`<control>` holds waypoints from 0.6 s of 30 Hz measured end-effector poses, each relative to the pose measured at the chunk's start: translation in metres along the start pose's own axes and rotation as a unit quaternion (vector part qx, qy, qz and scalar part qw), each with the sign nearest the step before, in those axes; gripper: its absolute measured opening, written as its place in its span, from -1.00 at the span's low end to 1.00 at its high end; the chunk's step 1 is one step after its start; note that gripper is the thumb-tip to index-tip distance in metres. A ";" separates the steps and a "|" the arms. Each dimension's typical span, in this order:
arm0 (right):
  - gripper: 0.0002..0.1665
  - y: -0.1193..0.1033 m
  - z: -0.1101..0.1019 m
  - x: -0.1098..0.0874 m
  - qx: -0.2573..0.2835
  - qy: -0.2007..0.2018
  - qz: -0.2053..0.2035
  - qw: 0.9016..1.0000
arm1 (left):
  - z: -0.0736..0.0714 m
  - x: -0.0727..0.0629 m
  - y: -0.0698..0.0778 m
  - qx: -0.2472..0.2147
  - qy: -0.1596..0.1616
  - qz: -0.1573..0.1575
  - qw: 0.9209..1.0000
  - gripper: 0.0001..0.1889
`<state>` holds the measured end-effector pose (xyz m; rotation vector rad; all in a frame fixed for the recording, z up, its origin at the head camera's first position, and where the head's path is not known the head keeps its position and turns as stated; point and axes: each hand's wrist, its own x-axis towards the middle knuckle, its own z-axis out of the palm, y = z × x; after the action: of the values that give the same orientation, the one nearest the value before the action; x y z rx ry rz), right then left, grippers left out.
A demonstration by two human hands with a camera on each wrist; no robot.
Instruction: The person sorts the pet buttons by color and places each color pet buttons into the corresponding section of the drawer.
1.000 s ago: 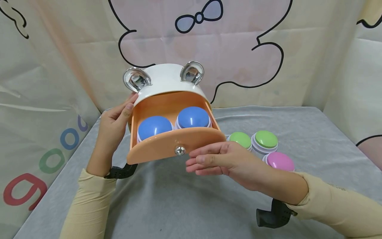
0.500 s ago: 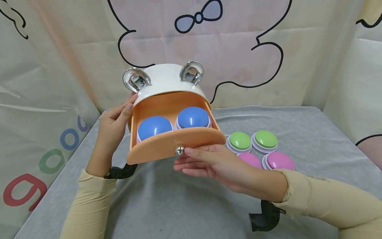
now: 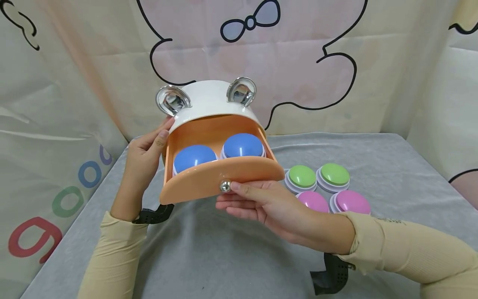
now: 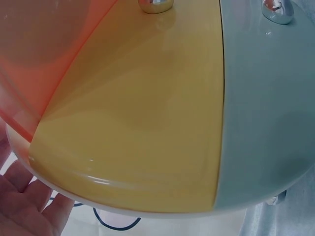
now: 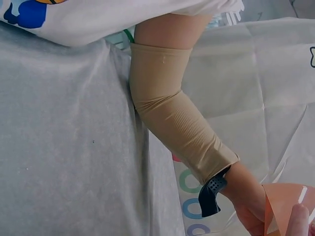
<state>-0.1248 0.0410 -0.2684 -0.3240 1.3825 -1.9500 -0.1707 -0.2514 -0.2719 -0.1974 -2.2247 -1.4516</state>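
Observation:
A rounded white storage box (image 3: 210, 93) with two shiny silver ears is in the middle of the head view, its orange drawer (image 3: 201, 185) pulled out and tilted. Two blue dome buttons (image 3: 195, 158) with pale bases sit inside that drawer. My left hand (image 3: 143, 160) holds the box's left side; its fingertips also show at the rim in the left wrist view. The thumb of my right hand (image 3: 269, 207) is at the silver knob (image 3: 225, 186), with the other fingers extended below the drawer front. A yellow drawer (image 4: 138, 113) and a teal drawer (image 4: 266, 113) face the left wrist camera.
On the grey cloth (image 3: 224, 257), right of the box, lie two green dome buttons (image 3: 335, 173) and two pink ones (image 3: 352, 201). Behind the table hangs a printed cloth backdrop (image 3: 298, 62); another cloth (image 3: 48, 124) hangs at the left.
My right hand has moved left under the drawer front, bringing its thumb to the knob. The drawer front has risen very slightly. My left hand keeps its hold on the box.

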 end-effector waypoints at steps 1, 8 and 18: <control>-0.51 -0.001 0.001 0.000 0.000 0.004 0.000 1.000 | 0.000 0.000 0.000 -0.003 0.000 0.001 1.000 -0.61; -0.53 -0.003 0.002 0.007 0.001 0.009 -0.022 1.000 | 0.001 0.000 0.001 -0.018 0.003 0.006 1.000 -0.62; -0.54 -0.009 0.002 0.015 -0.007 0.014 -0.031 0.999 | 0.000 0.000 0.002 -0.020 0.004 0.012 1.000 -0.63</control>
<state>-0.1379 0.0304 -0.2628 -0.3523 1.4189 -2.0035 -0.1697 -0.2505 -0.2708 -0.2299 -2.1817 -1.4817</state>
